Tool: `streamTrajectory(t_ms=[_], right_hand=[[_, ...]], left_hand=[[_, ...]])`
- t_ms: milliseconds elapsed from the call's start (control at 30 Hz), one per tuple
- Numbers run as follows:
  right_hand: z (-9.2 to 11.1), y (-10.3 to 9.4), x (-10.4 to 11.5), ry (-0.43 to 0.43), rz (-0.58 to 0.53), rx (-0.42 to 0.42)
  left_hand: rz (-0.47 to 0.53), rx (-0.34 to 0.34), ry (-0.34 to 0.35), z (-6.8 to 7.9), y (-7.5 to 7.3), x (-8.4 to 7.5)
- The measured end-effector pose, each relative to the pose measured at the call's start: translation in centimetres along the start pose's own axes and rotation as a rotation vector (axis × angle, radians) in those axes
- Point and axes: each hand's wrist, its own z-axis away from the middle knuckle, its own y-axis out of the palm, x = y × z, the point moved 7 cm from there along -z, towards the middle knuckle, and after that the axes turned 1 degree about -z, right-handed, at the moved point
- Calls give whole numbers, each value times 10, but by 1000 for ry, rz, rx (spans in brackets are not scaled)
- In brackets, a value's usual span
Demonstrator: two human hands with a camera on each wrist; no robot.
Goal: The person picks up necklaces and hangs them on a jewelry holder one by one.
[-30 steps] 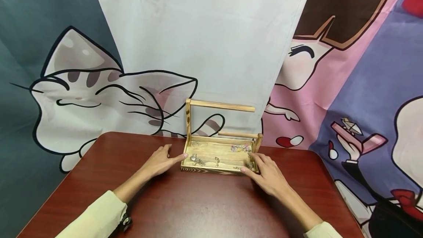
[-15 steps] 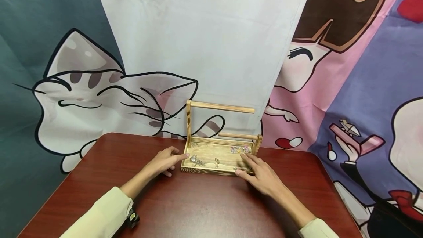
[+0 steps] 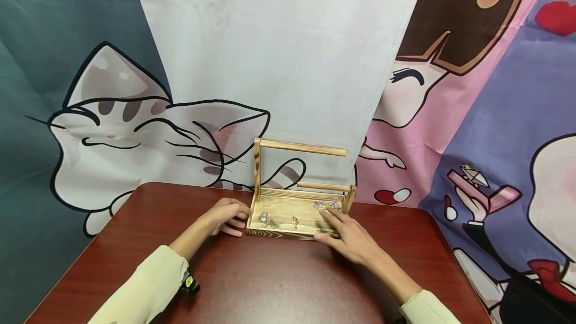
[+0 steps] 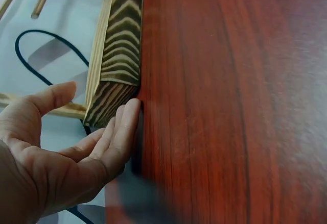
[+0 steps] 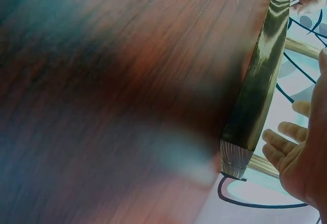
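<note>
A wooden jewellery stand (image 3: 283,202) with a shallow tray base stands near the table's back edge. My left hand (image 3: 226,216) is at the tray's left end; in the left wrist view its fingers lie along the striped end wall (image 4: 110,101), thumb (image 4: 61,94) spread apart. Over the tray's front right part reaches my right hand (image 3: 353,239), fingers extended, holding nothing visible. In the tray lie a silvery chain (image 3: 268,220) at left, a small gold-coloured piece (image 3: 295,222) mid-front and a colourful beaded piece (image 3: 327,205) at back right. My right hand partly hides the front right corner.
A tall left post (image 3: 257,171) carries an upper bar (image 3: 303,148); a lower bar (image 3: 325,186) joins the short right post (image 3: 351,197). Behind the reddish-brown table (image 3: 270,279) hangs a cartoon-printed cloth (image 3: 279,54).
My right hand has shifted left over the tray, away from its right end. My left thumb has drawn back from over the tray's left edge, and the left fingers have come down beside it.
</note>
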Motion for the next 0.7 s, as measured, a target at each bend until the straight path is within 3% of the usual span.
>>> streamTrajectory(t_ms=[433,700], right_hand=[[-12,3,9,-42,26,16],[-18,12,16,-81,41,90]], left_hand=[[65,72,-58,-14,2,-2],[73,107,-70,-14,7,-3]])
